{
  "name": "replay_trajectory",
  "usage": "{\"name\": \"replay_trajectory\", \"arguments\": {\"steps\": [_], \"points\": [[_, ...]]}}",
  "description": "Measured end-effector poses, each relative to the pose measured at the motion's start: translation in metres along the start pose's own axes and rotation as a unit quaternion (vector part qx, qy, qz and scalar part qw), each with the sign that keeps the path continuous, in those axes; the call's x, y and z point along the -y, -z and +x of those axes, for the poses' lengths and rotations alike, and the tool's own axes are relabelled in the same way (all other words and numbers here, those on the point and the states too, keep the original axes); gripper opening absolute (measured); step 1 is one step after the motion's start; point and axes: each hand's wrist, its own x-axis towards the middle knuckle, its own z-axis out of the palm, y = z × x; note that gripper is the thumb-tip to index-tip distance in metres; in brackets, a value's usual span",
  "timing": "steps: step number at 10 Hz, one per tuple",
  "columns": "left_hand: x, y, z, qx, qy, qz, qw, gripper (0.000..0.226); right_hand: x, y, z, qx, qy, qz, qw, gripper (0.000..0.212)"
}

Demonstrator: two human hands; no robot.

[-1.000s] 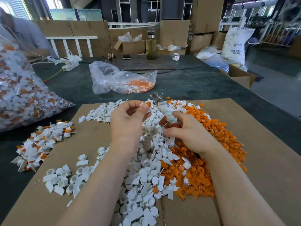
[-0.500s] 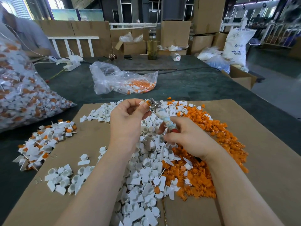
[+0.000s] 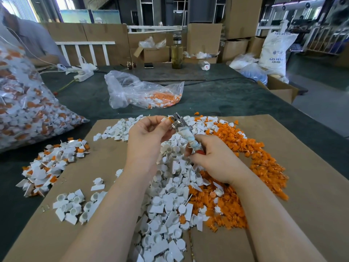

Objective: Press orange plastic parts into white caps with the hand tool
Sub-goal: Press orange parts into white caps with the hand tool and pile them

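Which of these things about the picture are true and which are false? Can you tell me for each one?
1. The right hand holds the hand tool. True.
2. The left hand lies flat on the cardboard sheet. False: it is raised, pinching a small white and orange piece at the tool's metal tip.
3. The orange parts pile lies to the right of the white caps pile. True.
4. The clear plastic bag farther back on the table is full of blue parts. False: it holds orange and white pieces.
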Motion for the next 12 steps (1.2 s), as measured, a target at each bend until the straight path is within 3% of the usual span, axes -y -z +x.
{"name": "replay_trajectory", "arguments": {"steps": [1,2,4,6,7,8,9,10,11,12], "points": [[-0.002,0.011,0.006,-0.025,0.077,-0.043,0.996,0.006,-0.003,-0.001,0.001,-0.019,0.001,-0.043,0.999,0.022],[-0.003,0.031,0.022,-0.139,0.164,-0.121,0.969,0.011,-0.008,0.001,0.003,-0.064,-0.019,-0.075,0.995,0.017],[-0.003,0.084,0.046,-0.275,0.225,-0.261,0.897,0.032,-0.016,0.007,0.004,-0.171,-0.076,-0.084,0.979,0.006],[-0.001,0.112,0.053,-0.368,0.172,-0.397,0.823,0.046,-0.025,0.012,0.006,-0.222,-0.142,-0.068,0.962,0.007],[0.011,0.130,0.062,-0.360,0.133,-0.453,0.805,0.046,-0.030,0.017,0.005,-0.231,-0.177,-0.085,0.953,0.012],[0.027,0.137,0.061,-0.363,0.139,-0.201,0.899,0.070,-0.032,0.018,0.004,-0.206,-0.210,-0.144,0.945,0.021],[0.046,0.144,0.068,-0.324,0.171,-0.041,0.929,0.048,-0.032,0.018,0.003,-0.168,-0.245,-0.198,0.934,0.015],[0.022,0.134,0.055,-0.409,0.118,-0.324,0.845,0.048,-0.030,0.015,0.002,-0.159,-0.264,-0.254,0.917,0.011],[-0.007,0.111,0.044,-0.365,0.172,-0.322,0.856,0.035,-0.029,0.013,0.002,-0.162,-0.275,-0.294,0.901,0.019],[-0.004,0.097,0.042,-0.226,0.183,-0.075,0.954,0.012,-0.031,0.011,0.002,-0.172,-0.282,-0.316,0.890,0.025]]}}
